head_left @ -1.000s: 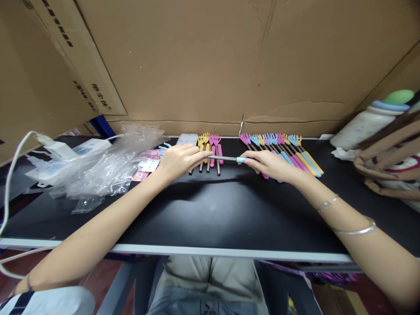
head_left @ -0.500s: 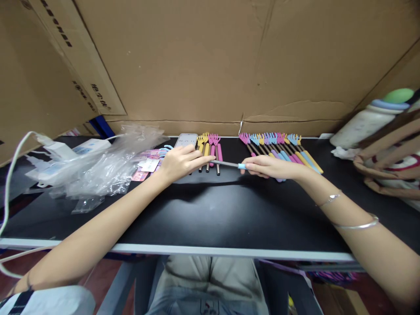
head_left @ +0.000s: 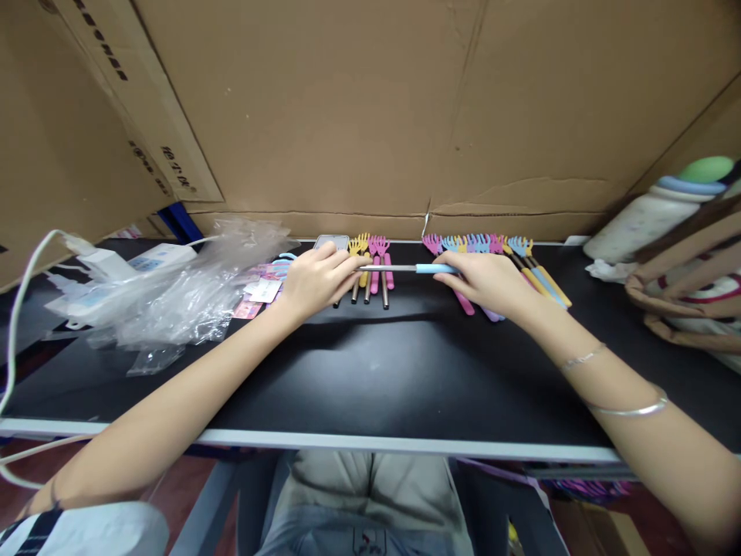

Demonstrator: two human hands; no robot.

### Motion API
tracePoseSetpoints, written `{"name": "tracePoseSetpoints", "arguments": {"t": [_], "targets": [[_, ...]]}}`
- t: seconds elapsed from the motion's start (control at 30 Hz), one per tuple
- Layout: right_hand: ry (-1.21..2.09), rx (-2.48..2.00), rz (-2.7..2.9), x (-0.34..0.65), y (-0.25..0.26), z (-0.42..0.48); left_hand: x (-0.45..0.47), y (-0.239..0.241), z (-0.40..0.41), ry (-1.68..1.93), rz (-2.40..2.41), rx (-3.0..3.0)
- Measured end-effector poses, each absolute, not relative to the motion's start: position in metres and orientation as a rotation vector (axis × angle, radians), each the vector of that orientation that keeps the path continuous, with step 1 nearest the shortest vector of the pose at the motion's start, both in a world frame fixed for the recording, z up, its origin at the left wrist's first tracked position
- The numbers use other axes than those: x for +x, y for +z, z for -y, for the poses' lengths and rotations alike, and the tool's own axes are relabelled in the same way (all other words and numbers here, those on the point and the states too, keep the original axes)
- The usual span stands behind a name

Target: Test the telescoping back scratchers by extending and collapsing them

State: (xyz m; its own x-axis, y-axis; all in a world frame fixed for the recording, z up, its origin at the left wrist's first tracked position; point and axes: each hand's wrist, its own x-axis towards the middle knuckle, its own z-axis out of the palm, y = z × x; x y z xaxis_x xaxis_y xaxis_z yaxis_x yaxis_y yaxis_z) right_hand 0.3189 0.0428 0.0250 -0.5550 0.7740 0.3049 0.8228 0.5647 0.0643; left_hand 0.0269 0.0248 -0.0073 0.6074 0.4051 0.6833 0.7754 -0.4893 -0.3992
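A back scratcher (head_left: 425, 269) with a metal rod and light blue handle is held level above the table between my hands. My left hand (head_left: 318, 279) is closed round the far-left end of the rod, hiding that end. On the right, my right hand (head_left: 483, 278) grips the end of the blue handle. Beneath the rod lie yellow scratcher parts (head_left: 360, 245) and pink scratcher parts (head_left: 380, 245), claws and handles, side by side. Several assembled scratchers (head_left: 541, 282) form a row at the right, partly covered by my right hand.
Clear plastic bags (head_left: 179, 301) and a white power strip (head_left: 162, 259) lie at the left. Printed cards (head_left: 263, 291) sit beside my left hand, with a phone (head_left: 331, 241) behind. A bottle (head_left: 648, 216) and tan bag (head_left: 665, 309) stand right. Cardboard (head_left: 370, 116) walls the back.
The scratcher has risen and become more level. My right hand has slid further along toward the end of the blue handle, so more of the handle shows.
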Motion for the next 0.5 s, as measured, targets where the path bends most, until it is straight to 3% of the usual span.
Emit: {"name": "tracePoseSetpoints", "arguments": {"t": [0.1,0.2,0.3,0.5], "targets": [[-0.417,-1.235,2.554,0.320,0.019,-0.046,0.025,-0.009,-0.026,-0.696,0.953,-2.146],[-0.325,-1.242,2.615,0.321,0.018,-0.048,0.024,-0.011,-0.028,-0.722,0.949,-2.149],[-0.024,-1.291,2.706,0.323,0.021,-0.049,0.022,-0.013,-0.030,-0.726,0.925,-2.156],[0.880,-1.171,2.816,0.332,0.028,-0.049,0.024,-0.016,-0.026,-0.722,0.828,-2.159]]}}
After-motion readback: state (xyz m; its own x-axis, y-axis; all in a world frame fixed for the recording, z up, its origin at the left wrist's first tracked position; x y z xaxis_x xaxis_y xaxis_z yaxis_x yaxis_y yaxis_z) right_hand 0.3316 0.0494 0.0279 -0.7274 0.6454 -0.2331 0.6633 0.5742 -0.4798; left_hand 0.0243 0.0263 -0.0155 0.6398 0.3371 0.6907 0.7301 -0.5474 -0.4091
